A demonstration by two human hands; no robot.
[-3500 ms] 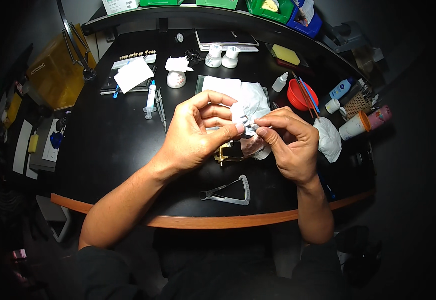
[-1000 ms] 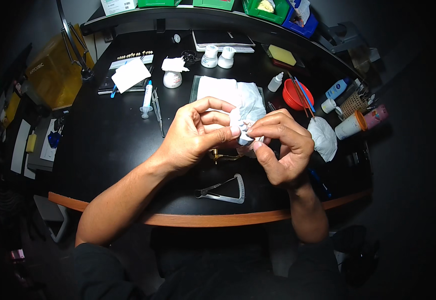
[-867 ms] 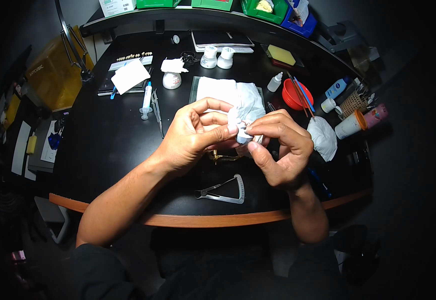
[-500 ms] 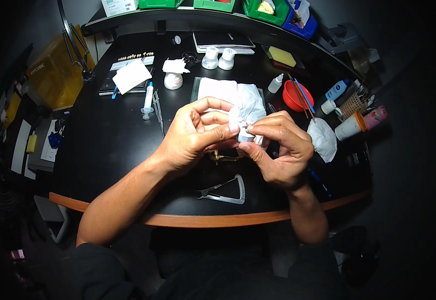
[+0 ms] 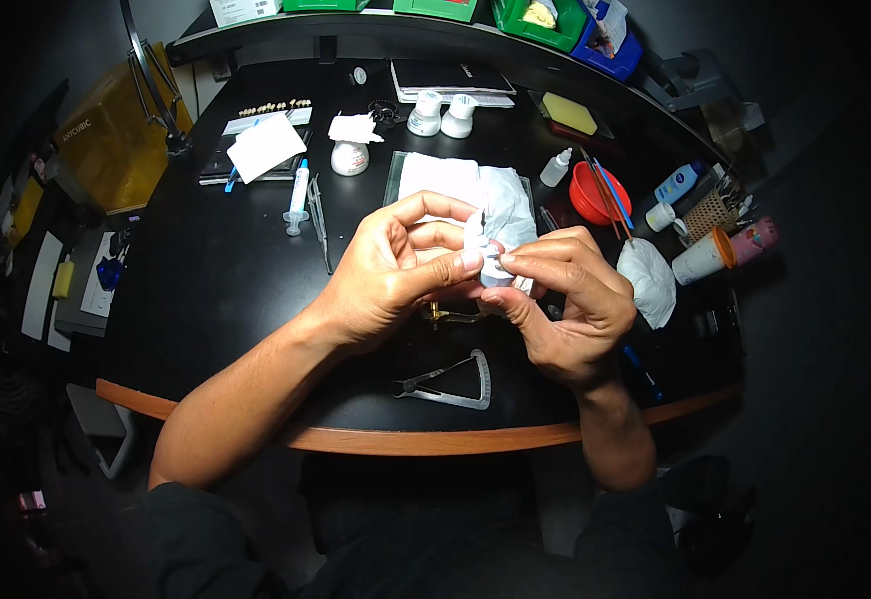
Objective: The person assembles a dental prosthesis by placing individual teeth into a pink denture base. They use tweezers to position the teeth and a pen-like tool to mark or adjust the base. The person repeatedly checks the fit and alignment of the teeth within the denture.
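Note:
Both hands meet over the middle of the black desk. Between them is a small white plaster dental model (image 5: 496, 278), partly hidden by fingers. My left hand (image 5: 380, 268) is closed on its left side, thumb and fingertips pinching it. From the right, my right hand (image 5: 573, 299) pinches the same model between thumb and fingers. Below the hands lies a brass-coloured metal piece (image 5: 437, 315), mostly covered. A metal caliper (image 5: 482, 381) rests nearer the desk edge. White tissue (image 5: 506, 205) is spread on a glass slab just behind.
To the left are a syringe (image 5: 297, 200), tweezers (image 5: 319, 230) and a tooth shade guide (image 5: 274, 110). White jars (image 5: 425, 115) stand at the back. On the right sit a red bowl (image 5: 592, 195) with brushes across it, a dropper bottle (image 5: 555, 168) and a white pouch (image 5: 647, 283).
The model has turned slightly between my fingers, and a dark spot now shows by my left fingertips. My right hand has shifted a little to the right with the view.

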